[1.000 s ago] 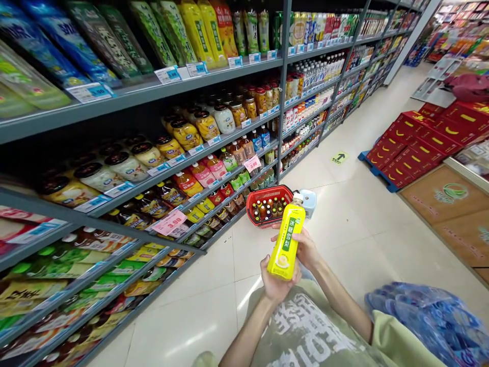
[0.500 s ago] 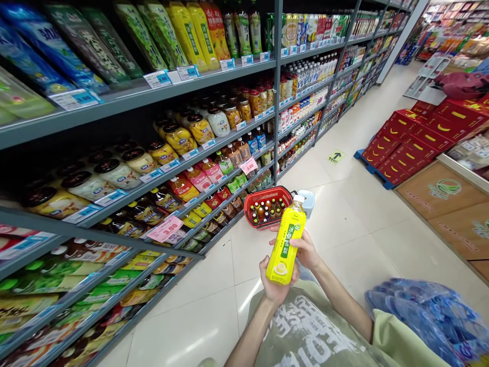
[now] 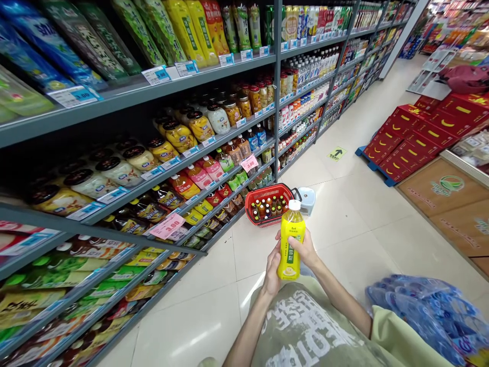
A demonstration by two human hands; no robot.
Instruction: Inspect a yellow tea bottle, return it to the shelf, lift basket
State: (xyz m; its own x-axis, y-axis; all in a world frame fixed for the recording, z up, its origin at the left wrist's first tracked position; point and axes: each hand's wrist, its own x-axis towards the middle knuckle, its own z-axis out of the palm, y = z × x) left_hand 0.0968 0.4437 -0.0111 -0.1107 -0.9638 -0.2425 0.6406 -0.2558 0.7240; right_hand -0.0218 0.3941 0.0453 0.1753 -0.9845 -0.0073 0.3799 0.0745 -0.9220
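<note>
I hold a yellow drink bottle (image 3: 292, 244) with a white cap and a green label upright in front of my chest. My right hand (image 3: 307, 250) is wrapped round its middle from the right side. My left hand (image 3: 272, 272) cups the bottle's lower left side and base. Beyond the bottle, on the floor by the shelving, stands a red shopping basket (image 3: 268, 204) filled with several small bottles.
Long grey shelving (image 3: 153, 92) full of bottles, jars and packets runs along the left. A small light-blue stool (image 3: 306, 199) sits beside the basket. Red cartons (image 3: 412, 142) and brown boxes (image 3: 446, 193) are stacked at right. A blue plastic-wrapped pack (image 3: 424, 316) lies at my right.
The bottle has been turned from tilted to upright and rotated, so less of its label faces me. My left hand slid from under the base to its lower side.
</note>
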